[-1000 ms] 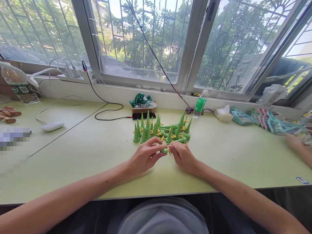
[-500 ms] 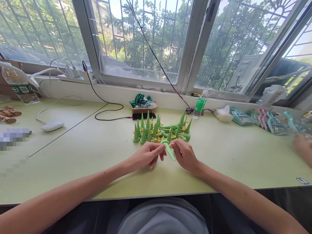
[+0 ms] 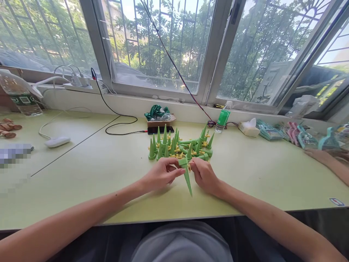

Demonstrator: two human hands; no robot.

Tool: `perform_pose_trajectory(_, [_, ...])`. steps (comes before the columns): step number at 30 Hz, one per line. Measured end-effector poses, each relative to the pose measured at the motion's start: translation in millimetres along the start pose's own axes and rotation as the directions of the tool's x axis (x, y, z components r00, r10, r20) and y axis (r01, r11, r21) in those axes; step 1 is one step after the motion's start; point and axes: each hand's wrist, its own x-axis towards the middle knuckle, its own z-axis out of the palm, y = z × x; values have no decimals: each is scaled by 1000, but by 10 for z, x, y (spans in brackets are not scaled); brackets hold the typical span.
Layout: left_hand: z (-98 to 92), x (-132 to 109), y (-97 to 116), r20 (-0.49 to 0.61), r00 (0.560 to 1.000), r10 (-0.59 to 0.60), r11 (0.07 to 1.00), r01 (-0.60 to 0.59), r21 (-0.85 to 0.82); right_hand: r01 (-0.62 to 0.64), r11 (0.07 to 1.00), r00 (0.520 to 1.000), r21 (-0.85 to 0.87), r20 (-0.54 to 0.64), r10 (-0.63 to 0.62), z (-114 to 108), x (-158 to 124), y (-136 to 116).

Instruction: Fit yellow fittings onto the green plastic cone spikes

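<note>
My left hand (image 3: 160, 174) and my right hand (image 3: 203, 174) meet at the middle of the pale green table (image 3: 109, 174). Both pinch the wide end of one green cone spike (image 3: 187, 176), whose tip points toward me. A small yellow piece shows at its wide end, between my right fingers. Just behind my hands lies a heap of green cone spikes and yellow parts (image 3: 180, 145), some upright, some lying down.
A black phone (image 3: 160, 130), a small box of green stuff (image 3: 159, 114) and a green-labelled bottle (image 3: 223, 120) stand behind the heap. A white mouse (image 3: 57, 141) lies at the left. Another person's hand (image 3: 324, 156) rests at the right by teal packets (image 3: 269, 131).
The spike in my hands has swung round, from lying sideways between my fingers to pointing its tip at me. The other person's hand at the right has shifted a little leftward.
</note>
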Motion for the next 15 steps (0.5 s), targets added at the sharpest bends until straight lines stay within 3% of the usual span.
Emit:
perform_pose_trajectory(3, [41,-1,-5,-113,982,149,978,-130,164,-7,1000,1000,6,-2,7,-7,3,-16])
perform_pose_trajectory(6, [56,-9,-16,-169,934,315,900,-238,365,-18,1000,1000,16,2,18,-16,3,-31])
perform_pose_trajectory(9, [32,-25,-29,-93,874,478,783,-375,496,-16,999,1000,42,0,16,-22,3,-47])
perform_pose_trajectory(12, [-9,-39,-43,11,782,623,637,-516,573,5,997,1000,77,-17,-4,-25,4,-58])
perform_pose_trajectory(15, [-30,-47,-62,71,724,686,549,-580,602,23,995,1000,95,-23,-21,-23,2,-59])
